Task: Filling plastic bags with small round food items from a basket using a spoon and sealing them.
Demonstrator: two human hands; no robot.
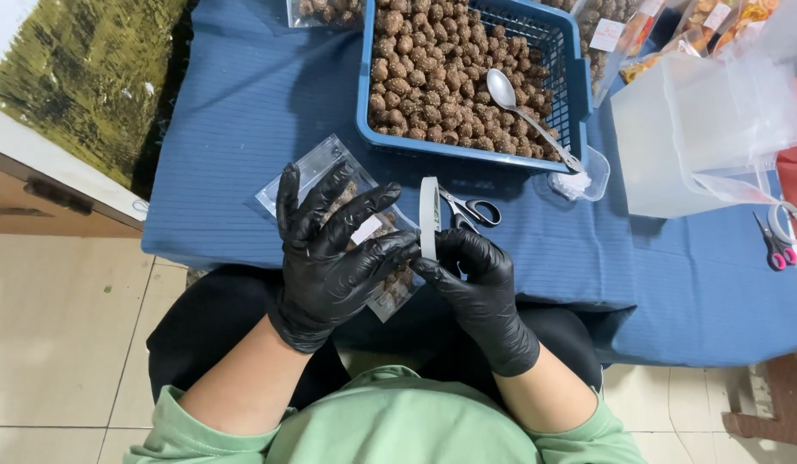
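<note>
Both my hands wear black gloves. My left hand [330,249] rests, fingers spread, on a clear plastic bag [308,172] of brown snack balls lying on the blue cloth; its thumb and forefinger pinch a small white piece of tape. My right hand [471,275] grips a roll of white tape [429,215] held upright on edge, right beside the left fingertips. Black-handled scissors [471,209] lie just behind the roll.
A blue plastic basket [579,94] full of brown balls with a metal spoon [523,112] stands behind. Translucent white tubs [665,155] sit at the right, with pink scissors [775,245] and another tape roll [793,222]. Filled bags lie at the back. The table edge runs near my lap.
</note>
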